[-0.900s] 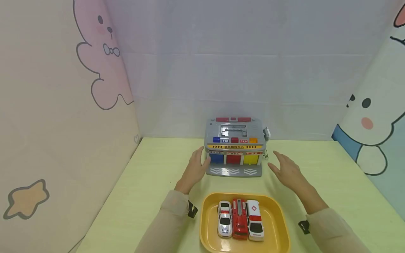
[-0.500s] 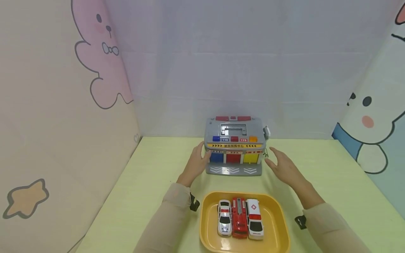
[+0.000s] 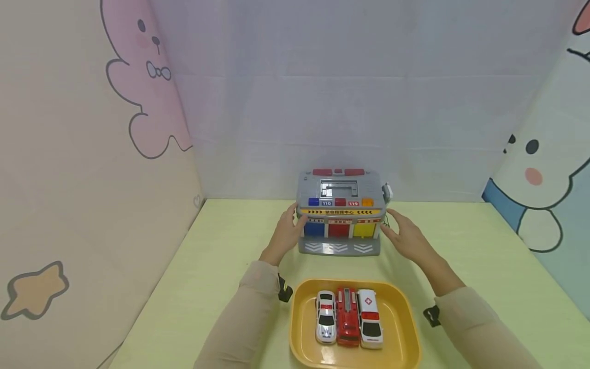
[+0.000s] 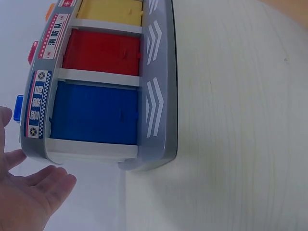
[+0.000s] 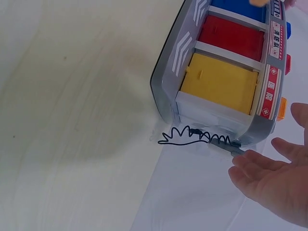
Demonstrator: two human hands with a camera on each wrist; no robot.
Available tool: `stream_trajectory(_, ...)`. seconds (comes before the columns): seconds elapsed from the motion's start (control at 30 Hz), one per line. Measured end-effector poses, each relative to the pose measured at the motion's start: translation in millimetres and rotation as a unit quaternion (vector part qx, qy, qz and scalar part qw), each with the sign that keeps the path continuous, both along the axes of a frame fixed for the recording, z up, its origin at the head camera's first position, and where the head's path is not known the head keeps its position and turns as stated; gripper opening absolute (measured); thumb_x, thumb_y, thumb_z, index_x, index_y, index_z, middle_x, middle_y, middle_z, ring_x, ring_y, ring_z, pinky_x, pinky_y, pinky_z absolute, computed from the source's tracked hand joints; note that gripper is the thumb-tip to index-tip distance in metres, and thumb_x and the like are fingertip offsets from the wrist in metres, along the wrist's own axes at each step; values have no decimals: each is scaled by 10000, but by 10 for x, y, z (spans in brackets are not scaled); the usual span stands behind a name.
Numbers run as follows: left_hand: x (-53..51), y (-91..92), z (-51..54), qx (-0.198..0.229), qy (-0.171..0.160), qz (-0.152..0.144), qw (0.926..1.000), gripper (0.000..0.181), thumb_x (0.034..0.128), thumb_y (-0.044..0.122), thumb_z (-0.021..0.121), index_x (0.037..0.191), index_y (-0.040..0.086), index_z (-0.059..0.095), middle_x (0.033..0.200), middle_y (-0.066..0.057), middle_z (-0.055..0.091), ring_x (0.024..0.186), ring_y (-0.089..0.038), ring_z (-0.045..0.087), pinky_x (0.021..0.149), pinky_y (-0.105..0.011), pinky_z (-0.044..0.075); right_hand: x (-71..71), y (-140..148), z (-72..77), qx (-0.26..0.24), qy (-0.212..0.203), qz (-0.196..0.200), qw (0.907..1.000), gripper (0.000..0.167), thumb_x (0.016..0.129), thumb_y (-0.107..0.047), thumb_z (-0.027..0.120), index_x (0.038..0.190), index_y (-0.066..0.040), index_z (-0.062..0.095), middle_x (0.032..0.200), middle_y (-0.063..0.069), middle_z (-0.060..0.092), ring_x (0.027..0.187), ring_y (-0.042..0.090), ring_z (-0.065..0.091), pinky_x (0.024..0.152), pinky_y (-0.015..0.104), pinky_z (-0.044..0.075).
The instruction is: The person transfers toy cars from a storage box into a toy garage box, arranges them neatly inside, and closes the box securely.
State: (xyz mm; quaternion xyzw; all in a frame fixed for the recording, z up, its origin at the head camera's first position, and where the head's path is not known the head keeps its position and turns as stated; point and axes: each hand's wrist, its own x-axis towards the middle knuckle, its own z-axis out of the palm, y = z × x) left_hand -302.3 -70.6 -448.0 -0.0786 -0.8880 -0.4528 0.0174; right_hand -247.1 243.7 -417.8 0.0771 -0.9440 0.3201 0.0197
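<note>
A grey toy emergency station [image 3: 339, 211] stands at the back of the table. Its front has a blue door [image 4: 96, 113], a red door [image 4: 102, 52] and a yellow door [image 5: 220, 83], all down. My left hand [image 3: 284, 238] is at the station's left side, fingers extended and thumb apart; whether it touches cannot be told. On the other side my right hand [image 3: 409, 242] is held close to the right wall, palm inward with loose fingers. In the right wrist view its fingertips are beside a coiled black cord [image 5: 183, 135]. A white handset [image 3: 387, 192] hangs on that side.
In front of the station sits a yellow tray [image 3: 400, 328]. It holds a white police car [image 3: 326, 319], a red fire truck [image 3: 348, 319] and a white ambulance [image 3: 370, 320], side by side. A pale curtain [image 3: 341, 102] closes off the back of the table.
My right hand has moved left, up to the station's right side. My left hand has risen slightly beside the left wall. The station and the tray with its cars keep their places.
</note>
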Motion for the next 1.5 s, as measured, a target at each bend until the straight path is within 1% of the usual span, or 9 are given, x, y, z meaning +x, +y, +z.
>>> stream_trajectory(0.2, -35, 20, 13, 123, -110, 62, 9998, 620, 1021, 376, 461, 1532, 83, 268, 1493, -192, 360, 1317, -346, 408, 1043, -494, 389, -69, -32, -1, -266, 0, 28, 9996, 617, 1047, -305, 463, 1486, 71, 248, 1425, 378, 329, 1253, 551, 374, 1000, 652, 340)
stream_trajectory(0.4, -87, 42, 5, 167, -95, 62, 9998, 605, 1022, 357, 472, 1526, 82, 281, 1490, -185, 369, 1323, -337, 404, 1050, -485, 383, -106, -45, 5, -461, -68, -11, 9989, 645, 1050, -354, 438, 1495, 63, 226, 1446, 372, 303, 1272, 538, 367, 998, 640, 358)
stream_trajectory(0.53, -129, 50, 7, 252, -61, 14, 9997, 589, 1022, 354, 478, 1514, 80, 305, 1470, -187, 395, 1299, -335, 433, 1037, -484, 398, -133, -53, 21, -615, -55, 5, 9981, 642, 1054, -337, 435, 1496, 70, 210, 1450, 369, 302, 1271, 522, 385, 993, 624, 376)
stream_trajectory(0.67, -158, 49, 4, 409, -157, 37, 9990, 588, 1022, 380, 476, 1515, 103, 316, 1459, -179, 417, 1276, -335, 458, 1014, -491, 420, -173, -63, 28, -859, -200, 21, 9961, 645, 1056, -333, 432, 1509, 53, 185, 1466, 358, 288, 1284, 498, 388, 995, 602, 390)
stream_trajectory(0.83, -188, 44, -12, 674, -332, 84, 9971, 560, 1021, 396, 475, 1505, 149, 339, 1422, -183, 463, 1255, -330, 488, 983, -490, 453, -233, -74, 35, -1174, -529, -54, 9917, 687, 1045, -399, 427, 1527, 17, 166, 1494, 351, 240, 1313, 501, 341, 1010, 601, 375)
stream_trajectory(1.0, -206, 51, -14, 842, -325, 84, 9959, 522, 1017, 357, 498, 1482, 156, 370, 1375, -196, 496, 1224, -327, 519, 947, -486, 481, -297, -87, 20, -1357, -655, -209, 9884, 713, 1035, -429, 438, 1531, 6, 169, 1497, 344, 240, 1310, 501, 347, 1014, 579, 387)
stream_trajectory(1.23, -245, 59, -20, 862, -239, 80, 9960, 476, 1015, 316, 510, 1443, 136, 405, 1283, -194, 548, 1176, -323, 556, 917, -473, 502, -370, -111, 10, -1791, -716, -476, 9801, 683, 1023, -405, 474, 1512, 0, 223, 1453, 342, 305, 1198, 455, 475, 982, 536, 435)
stream_trajectory(1.4, -268, 54, 7, 661, -294, 74, 9974, 480, 1012, 339, 514, 1438, 148, 406, 1250, -179, 568, 1169, -317, 555, 926, -469, 497, -421, -130, 11, -2087, -818, -626, 9725, 676, 1013, -416, 484, 1487, 2, 245, 1408, 336, 358, 1176, 430, 502, 990, 508, 438)
stream_trajectory(1.5, -277, 50, 24, 574, -350, 87, 9977, 483, 1005, 349, 522, 1434, 155, 414, 1233, -176, 576, 1160, -319, 554, 920, -466, 499, -443, -137, 23, -2090, -837, -679, 9720, 667, 1013, -442, 465, 1468, 5, 269, 1344, 320, 424, 1115, 408, 530, 938, 465, 474)
